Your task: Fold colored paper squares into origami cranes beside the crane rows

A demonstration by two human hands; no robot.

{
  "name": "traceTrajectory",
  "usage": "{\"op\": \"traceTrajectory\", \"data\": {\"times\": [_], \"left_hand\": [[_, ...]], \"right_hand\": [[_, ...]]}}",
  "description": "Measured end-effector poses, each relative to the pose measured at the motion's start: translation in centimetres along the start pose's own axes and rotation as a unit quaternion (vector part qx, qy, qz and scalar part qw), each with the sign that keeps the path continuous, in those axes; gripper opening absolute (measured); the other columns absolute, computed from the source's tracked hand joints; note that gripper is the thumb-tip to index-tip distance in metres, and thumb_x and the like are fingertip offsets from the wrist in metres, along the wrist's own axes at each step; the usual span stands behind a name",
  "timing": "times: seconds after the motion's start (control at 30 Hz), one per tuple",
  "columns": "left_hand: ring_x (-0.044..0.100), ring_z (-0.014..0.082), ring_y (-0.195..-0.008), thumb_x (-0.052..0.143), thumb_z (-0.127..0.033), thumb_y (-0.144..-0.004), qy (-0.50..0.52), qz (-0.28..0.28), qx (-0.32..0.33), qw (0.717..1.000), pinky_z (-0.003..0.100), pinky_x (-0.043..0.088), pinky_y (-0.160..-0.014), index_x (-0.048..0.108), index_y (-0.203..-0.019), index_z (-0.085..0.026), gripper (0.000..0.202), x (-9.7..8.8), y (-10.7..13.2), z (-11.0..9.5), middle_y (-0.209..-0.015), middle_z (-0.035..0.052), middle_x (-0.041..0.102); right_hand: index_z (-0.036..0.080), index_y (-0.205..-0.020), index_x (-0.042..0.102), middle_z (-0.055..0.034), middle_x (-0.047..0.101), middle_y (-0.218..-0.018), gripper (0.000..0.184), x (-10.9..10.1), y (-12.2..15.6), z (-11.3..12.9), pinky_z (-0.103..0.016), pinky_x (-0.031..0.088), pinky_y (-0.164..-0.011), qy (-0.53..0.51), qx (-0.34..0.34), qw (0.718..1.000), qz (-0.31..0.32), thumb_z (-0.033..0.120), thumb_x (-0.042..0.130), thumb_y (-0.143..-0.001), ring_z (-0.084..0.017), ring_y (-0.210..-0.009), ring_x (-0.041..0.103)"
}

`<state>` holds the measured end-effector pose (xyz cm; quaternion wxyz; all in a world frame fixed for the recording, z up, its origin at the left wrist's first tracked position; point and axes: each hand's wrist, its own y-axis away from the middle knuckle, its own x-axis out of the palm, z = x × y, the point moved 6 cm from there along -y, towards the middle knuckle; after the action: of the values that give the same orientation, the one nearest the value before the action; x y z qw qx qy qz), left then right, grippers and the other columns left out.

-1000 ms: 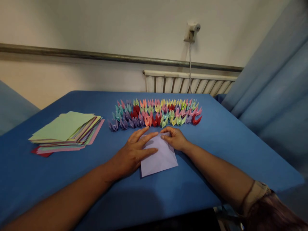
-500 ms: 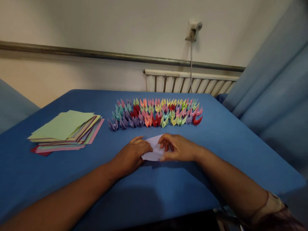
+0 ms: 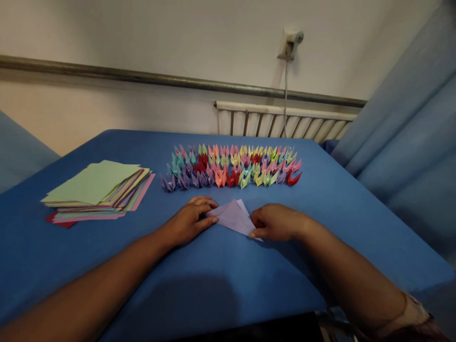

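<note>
A lilac sheet of origami paper [image 3: 231, 216], folded over, lies on the blue table between my hands. My left hand [image 3: 192, 218] pinches its left corner, thumb at the near edge and fingers beyond. At the right corner, my right hand [image 3: 272, 222] has its fingers curled in, with thumb and forefinger closed on the paper. A paler edge shows beyond the fold on the right side. Just past the sheet stand rows of small folded paper cranes [image 3: 233, 166] in many colours.
To the left sits a stack of coloured paper [image 3: 96, 190], pale green on top, with a red sheet sticking out below. Behind the blue table [image 3: 171, 294] are a metal rail [image 3: 142, 80], a white radiator [image 3: 285, 114] and a wall socket with a cord [image 3: 289, 45]. A blue curtain [image 3: 409, 137] hangs right.
The lilac paper has been turned and now shows a pointed, folded shape. My right hand has shifted slightly right and closed on its corner; my left hand has moved slightly left.
</note>
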<state>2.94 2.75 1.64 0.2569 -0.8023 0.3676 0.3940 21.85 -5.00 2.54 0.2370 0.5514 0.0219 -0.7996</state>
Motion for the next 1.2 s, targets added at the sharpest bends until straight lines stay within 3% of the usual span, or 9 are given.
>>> {"op": "traceTrajectory", "data": {"times": [0.07, 0.23, 0.37, 0.43, 0.53, 0.67, 0.77, 1.0, 1.2], "left_hand": [[0.052, 0.0275, -0.118, 0.058, -0.044, -0.085, -0.003, -0.01, -0.031, 0.999, 0.045, 0.036, -0.105, 0.073, -0.094, -0.023, 0.026, -0.2, -0.2, 0.6, -0.116, 0.0067, 0.066], [0.048, 0.0296, -0.122, 0.061, -0.05, -0.081, -0.015, -0.032, -0.051, 0.998, 0.048, 0.035, -0.106, 0.066, -0.071, -0.02, 0.032, -0.2, -0.3, 1.5, -0.118, 0.0083, 0.065], [0.049, 0.0318, -0.119, 0.064, -0.051, -0.078, -0.05, -0.063, -0.055, 0.995, 0.05, 0.034, -0.105, 0.06, -0.065, -0.019, 0.035, -0.5, -0.5, 2.5, -0.116, 0.0106, 0.065], [0.051, 0.0318, -0.116, 0.065, -0.051, -0.079, -0.064, -0.079, -0.055, 0.993, 0.05, 0.035, -0.103, 0.06, -0.069, -0.019, 0.033, -0.6, -0.5, 2.7, -0.115, 0.0115, 0.064], [0.052, 0.0308, -0.113, 0.063, -0.049, -0.08, -0.072, -0.093, -0.046, 0.992, 0.048, 0.038, -0.101, 0.062, -0.083, -0.019, 0.03, -0.5, -0.5, 2.2, -0.115, 0.0114, 0.063], [0.052, 0.0303, -0.115, 0.063, -0.046, -0.082, -0.058, -0.07, -0.015, 0.996, 0.047, 0.038, -0.102, 0.062, -0.101, -0.019, 0.033, 0.4, -0.4, 0.6, -0.117, 0.0113, 0.062], [0.052, 0.0297, -0.116, 0.063, -0.042, -0.082, -0.044, -0.051, -0.002, 0.998, 0.046, 0.037, -0.103, 0.061, -0.11, -0.02, 0.035, 0.8, -0.2, -0.2, -0.12, 0.0109, 0.061], [0.053, 0.0272, -0.108, 0.061, -0.039, -0.084, -0.064, -0.036, -0.004, 0.997, 0.042, 0.04, -0.097, 0.058, -0.116, -0.02, 0.037, 1.0, -0.1, -0.9, -0.114, 0.0083, 0.062], [0.053, 0.0266, -0.103, 0.061, -0.039, -0.085, -0.113, -0.021, -0.022, 0.993, 0.04, 0.043, -0.092, 0.057, -0.118, -0.017, 0.04, 0.8, 0.1, -1.5, -0.112, 0.0086, 0.063]], "right_hand": [[0.022, -0.088, 0.07, -0.004, 0.07, -0.078, 0.033, 0.0, -0.2, 0.2, -0.027, 0.028, -0.052, -0.016, -0.006, 1.0, -0.008, 0.053, 0.064, -0.08, -0.017, -0.062, 0.057], [0.022, -0.07, 0.071, -0.0025, 0.066, -0.063, 0.018, 0.7, -0.2, 0.5, -0.027, 0.026, -0.05, 0.006, 0.021, 0.999, 0.035, 0.037, 0.068, -0.079, -0.015, -0.054, 0.053], [0.023, -0.061, 0.07, -0.0036, 0.065, -0.06, 0.024, 0.6, 0.1, -0.2, -0.028, 0.029, -0.051, 0.02, 0.08, 0.995, 0.055, 0.041, 0.07, -0.076, -0.016, -0.052, 0.054], [0.022, -0.065, 0.07, -0.007, 0.068, -0.066, 0.032, 0.4, 0.0, -0.7, -0.03, 0.032, -0.054, 0.036, 0.107, 0.993, 0.034, 0.05, 0.066, -0.079, -0.02, -0.058, 0.059], [0.019, -0.087, 0.069, -0.0119, 0.07, -0.081, 0.044, -0.1, -0.7, -1.2, -0.032, 0.038, -0.061, 0.015, 0.146, 0.987, -0.064, 0.061, 0.056, -0.083, -0.026, -0.073, 0.064], [0.015, -0.113, 0.059, -0.0178, 0.066, -0.108, 0.052, 0.4, -1.5, -1.2, -0.037, 0.043, -0.075, -0.009, 0.166, 0.972, -0.167, 0.053, 0.066, -0.079, -0.031, -0.094, 0.063], [0.016, -0.121, 0.054, -0.0166, 0.066, -0.108, 0.057, 1.1, -2.1, -0.9, -0.038, 0.044, -0.078, -0.036, 0.155, 0.973, -0.167, 0.046, 0.072, -0.076, -0.031, -0.098, 0.063], [0.019, -0.114, 0.057, -0.009, 0.069, -0.092, 0.056, 0.8, -2.7, -1.3, -0.036, 0.043, -0.07, -0.039, 0.194, 0.973, -0.121, 0.053, 0.073, -0.072, -0.029, -0.087, 0.065], [0.017, -0.112, 0.057, -0.0108, 0.06, -0.112, 0.057, 1.3, -3.0, -0.8, -0.037, 0.044, -0.088, -0.034, 0.137, 0.972, -0.19, 0.05, 0.076, -0.07, -0.027, -0.104, 0.058]]}}
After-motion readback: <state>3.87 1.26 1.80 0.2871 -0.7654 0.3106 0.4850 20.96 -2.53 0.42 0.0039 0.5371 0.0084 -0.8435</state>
